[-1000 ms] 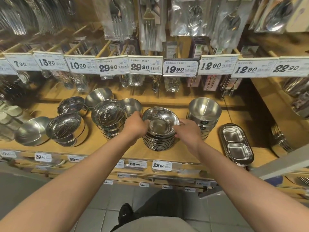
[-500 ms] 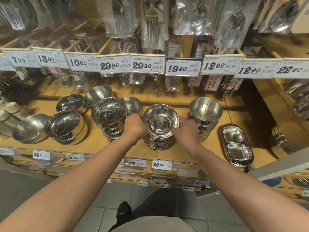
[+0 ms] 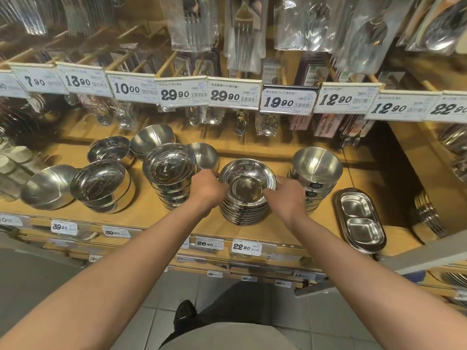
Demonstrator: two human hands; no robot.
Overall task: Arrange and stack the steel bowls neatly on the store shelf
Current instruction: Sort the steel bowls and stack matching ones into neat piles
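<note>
Hands (image 3: 206, 188) (image 3: 288, 195) as before, each grip pinching top bowl (image 3: 249, 181) of shallow stack (image 3: 243, 210), now level.

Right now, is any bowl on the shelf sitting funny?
Yes. The bowl at the left end lies tipped on its side by itself, unstacked. The top bowl of the stack beside it leans too. The middle stack between both hands looks straight.

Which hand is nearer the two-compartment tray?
Right. The right hand grips the shallow bowl stack just left of the tray; the left hand grips the stack's far side.
</note>
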